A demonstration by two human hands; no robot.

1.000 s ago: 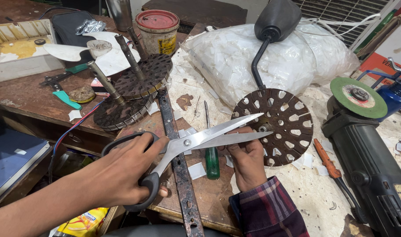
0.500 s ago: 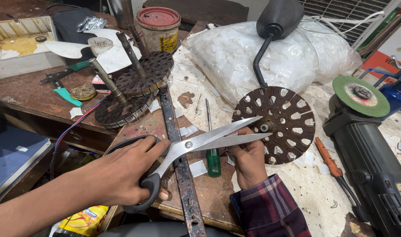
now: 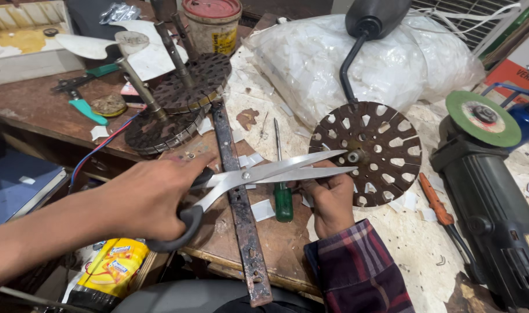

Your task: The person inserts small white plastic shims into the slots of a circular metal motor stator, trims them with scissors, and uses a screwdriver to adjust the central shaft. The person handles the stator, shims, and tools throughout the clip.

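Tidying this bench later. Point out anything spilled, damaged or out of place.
White paper scraps lie scattered over the workbench around the scissors and the slotted metal disc. The perforated metal strip is rusty and overhangs the bench's near edge. Nothing looks spilled.

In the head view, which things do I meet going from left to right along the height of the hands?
Left hand → scissors → green screwdriver → right hand → slotted metal disc → orange screwdriver → angle grinder.
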